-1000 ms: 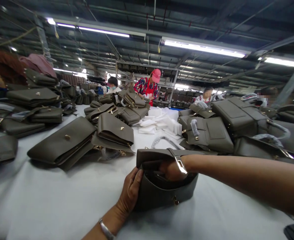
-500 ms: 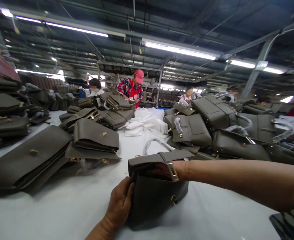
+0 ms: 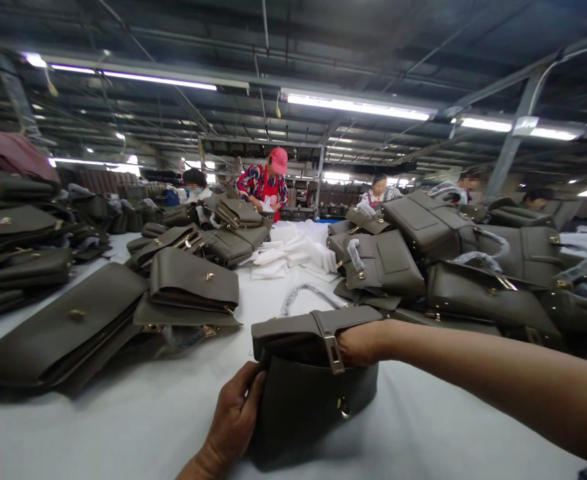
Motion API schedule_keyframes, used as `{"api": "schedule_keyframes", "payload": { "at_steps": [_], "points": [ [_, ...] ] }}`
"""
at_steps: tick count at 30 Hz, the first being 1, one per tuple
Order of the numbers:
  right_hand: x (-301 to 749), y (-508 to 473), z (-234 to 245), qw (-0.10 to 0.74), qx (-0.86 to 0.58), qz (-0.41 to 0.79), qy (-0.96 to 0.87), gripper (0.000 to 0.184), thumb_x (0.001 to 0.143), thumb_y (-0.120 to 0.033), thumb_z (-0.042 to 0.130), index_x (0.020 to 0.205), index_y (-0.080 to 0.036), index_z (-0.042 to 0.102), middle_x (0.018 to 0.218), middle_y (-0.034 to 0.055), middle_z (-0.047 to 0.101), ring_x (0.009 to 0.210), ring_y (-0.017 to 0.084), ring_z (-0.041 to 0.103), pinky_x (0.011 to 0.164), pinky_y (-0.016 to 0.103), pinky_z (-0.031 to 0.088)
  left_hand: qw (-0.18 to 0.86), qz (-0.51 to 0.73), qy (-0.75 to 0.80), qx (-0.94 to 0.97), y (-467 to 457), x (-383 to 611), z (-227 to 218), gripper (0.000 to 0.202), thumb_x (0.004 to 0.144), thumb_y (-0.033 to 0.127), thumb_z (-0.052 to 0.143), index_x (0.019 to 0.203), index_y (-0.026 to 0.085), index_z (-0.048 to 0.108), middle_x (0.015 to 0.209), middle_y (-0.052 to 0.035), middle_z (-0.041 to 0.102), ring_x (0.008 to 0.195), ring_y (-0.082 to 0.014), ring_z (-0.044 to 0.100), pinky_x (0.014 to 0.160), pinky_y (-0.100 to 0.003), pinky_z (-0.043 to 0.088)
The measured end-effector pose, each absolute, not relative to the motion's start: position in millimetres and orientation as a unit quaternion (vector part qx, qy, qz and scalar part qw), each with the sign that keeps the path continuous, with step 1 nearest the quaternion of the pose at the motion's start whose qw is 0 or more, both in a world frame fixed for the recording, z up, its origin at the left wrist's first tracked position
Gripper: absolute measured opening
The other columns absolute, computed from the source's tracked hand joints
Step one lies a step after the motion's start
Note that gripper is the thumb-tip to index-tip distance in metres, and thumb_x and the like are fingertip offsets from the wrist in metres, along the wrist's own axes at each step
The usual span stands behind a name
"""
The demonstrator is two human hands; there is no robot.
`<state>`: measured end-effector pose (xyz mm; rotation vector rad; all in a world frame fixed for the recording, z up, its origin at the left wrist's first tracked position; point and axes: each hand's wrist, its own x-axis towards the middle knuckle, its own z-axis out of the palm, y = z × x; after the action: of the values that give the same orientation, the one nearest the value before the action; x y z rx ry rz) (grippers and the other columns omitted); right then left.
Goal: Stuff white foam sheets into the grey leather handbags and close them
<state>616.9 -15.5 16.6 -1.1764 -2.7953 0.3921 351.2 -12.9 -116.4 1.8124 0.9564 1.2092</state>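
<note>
A grey-green leather handbag (image 3: 303, 407) stands on the white table (image 3: 123, 433) just in front of me, its flap (image 3: 298, 327) lifted. My left hand (image 3: 236, 417) grips the bag's left side with curled fingers. My right hand (image 3: 358, 343) reaches inside the bag under the flap; its fingers are hidden in the opening. A metal strap tab (image 3: 334, 353) hangs from the flap over a gold clasp (image 3: 343, 407) on the front.
Piles of the same handbags lie at left (image 3: 63, 333), centre (image 3: 193, 287) and right (image 3: 473, 267). White paper sheets (image 3: 298, 253) sit mid-table. Other people stand at the far end, one in a pink cap (image 3: 268, 183).
My right hand has gone a little deeper into the bag and the flap has dropped lower over it. My view shifted slightly; my left hand keeps its hold.
</note>
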Motion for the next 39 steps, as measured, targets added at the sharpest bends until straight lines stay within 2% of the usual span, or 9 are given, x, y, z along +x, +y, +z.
{"api": "schedule_keyframes", "payload": {
  "at_steps": [3, 5, 10, 14, 18, 25, 29, 34, 39],
  "points": [
    [602.4, -14.1, 40.2, 0.0, -0.401, 0.17, -0.9, 0.013, 0.082, -0.021, 0.061, 0.089, -0.02, 0.072, 0.086, 0.0035, 0.071, 0.08, 0.019, 0.065, 0.074, 0.028, 0.052, 0.41, 0.463, 0.368, 0.695, -14.2, 350.9, -111.5, 0.035, 0.089, 0.052, 0.048, 0.097, 0.019, 0.06, 0.087, -0.0032, 0.065, 0.08, -0.0193, 0.058, 0.072, -0.025, 0.048],
    [589.7, -12.4, 50.5, -0.021, -0.438, 0.293, -0.85, 0.029, 0.085, -0.043, 0.059, 0.102, -0.022, 0.069, 0.093, 0.0024, 0.071, 0.08, 0.018, 0.066, 0.067, 0.026, 0.053, 0.439, 0.462, 0.361, 0.681, -14.5, 352.3, -108.4, 0.043, 0.089, 0.054, 0.047, 0.111, 0.019, 0.057, 0.105, -0.0064, 0.065, 0.093, -0.0222, 0.059, 0.082, -0.028, 0.05],
    [555.1, 2.4, 41.8, -0.128, -0.423, 0.577, -0.687, 0.031, 0.067, -0.047, 0.077, 0.081, -0.021, 0.07, 0.071, -0.0025, 0.067, 0.064, 0.016, 0.065, 0.059, 0.023, 0.054, 0.49, 0.457, 0.338, 0.661, -12.7, 357.6, -106.7, 0.062, 0.087, 0.063, 0.038, 0.13, 0.019, 0.047, 0.128, -0.0095, 0.058, 0.12, -0.0288, 0.051, 0.103, -0.039, 0.044],
    [539.7, 2.1, 39.2, -0.141, -0.338, 0.54, -0.758, 0.03, 0.067, -0.048, 0.078, 0.076, -0.02, 0.07, 0.079, -0.0022, 0.069, 0.084, 0.018, 0.066, 0.073, 0.023, 0.055, 0.462, 0.464, 0.374, 0.657, -6.3, 355.8, -115.9, 0.064, 0.082, 0.069, 0.041, 0.121, 0.02, 0.059, 0.119, -0.0099, 0.064, 0.12, -0.0326, 0.052, 0.106, -0.046, 0.042],
    [539.0, -13.8, 36.9, 0.043, -0.233, 0.414, -0.879, 0.023, 0.083, -0.04, 0.066, 0.098, -0.023, 0.07, 0.114, -0.0032, 0.065, 0.115, 0.02, 0.055, 0.102, 0.025, 0.041, 0.431, 0.498, 0.373, 0.653, 1.3, 350.7, -120.0, 0.059, 0.071, 0.074, 0.054, 0.101, 0.026, 0.07, 0.101, -0.0099, 0.07, 0.112, -0.035, 0.057, 0.097, -0.045, 0.05],
    [553.7, -33.2, 19.9, 0.13, -0.411, 0.235, -0.871, 0.04, 0.089, -0.035, 0.058, 0.128, -0.026, 0.057, 0.138, 0.0051, 0.051, 0.129, 0.027, 0.042, 0.109, 0.032, 0.032, 0.505, 0.425, 0.33, 0.675, -16.3, 352.4, -94.1, 0.052, 0.089, 0.062, 0.038, 0.099, 0.018, 0.065, 0.095, -0.0071, 0.068, 0.093, -0.0264, 0.059, 0.082, -0.035, 0.051],
    [561.4, -30.9, 28.8, 0.115, -0.403, 0.27, -0.867, 0.032, 0.093, -0.041, 0.048, 0.113, -0.025, 0.066, 0.119, 0.0033, 0.064, 0.115, 0.023, 0.054, 0.104, 0.032, 0.038, 0.509, 0.429, 0.315, 0.677, -20.8, 352.8, -92.5, 0.052, 0.088, 0.062, 0.04, 0.085, 0.015, 0.063, 0.082, -0.006, 0.065, 0.082, -0.0229, 0.055, 0.075, -0.031, 0.048],
    [565.5, -12.5, 18.1, 0.141, -0.493, 0.431, -0.742, 0.027, 0.082, -0.042, 0.062, 0.071, -0.018, 0.068, 0.059, -0.0015, 0.061, 0.054, 0.012, 0.053, 0.049, 0.021, 0.043, 0.498, 0.41, 0.316, 0.695, -19.8, 349.3, -96.9, 0.048, 0.091, 0.057, 0.038, 0.093, 0.015, 0.062, 0.087, -0.0058, 0.064, 0.085, -0.0217, 0.054, 0.079, -0.029, 0.046],
    [584.3, -7.6, 29.6, 0.198, -0.425, 0.611, -0.638, 0.036, 0.074, -0.047, 0.068, 0.089, -0.014, 0.068, 0.074, 0.0029, 0.066, 0.062, 0.012, 0.059, 0.055, 0.02, 0.045, 0.484, 0.41, 0.32, 0.704, -17.7, 350.2, -96.9, 0.045, 0.091, 0.055, 0.042, 0.109, 0.018, 0.06, 0.1, -0.0045, 0.064, 0.089, -0.0202, 0.055, 0.085, -0.027, 0.045]
  ]
}}
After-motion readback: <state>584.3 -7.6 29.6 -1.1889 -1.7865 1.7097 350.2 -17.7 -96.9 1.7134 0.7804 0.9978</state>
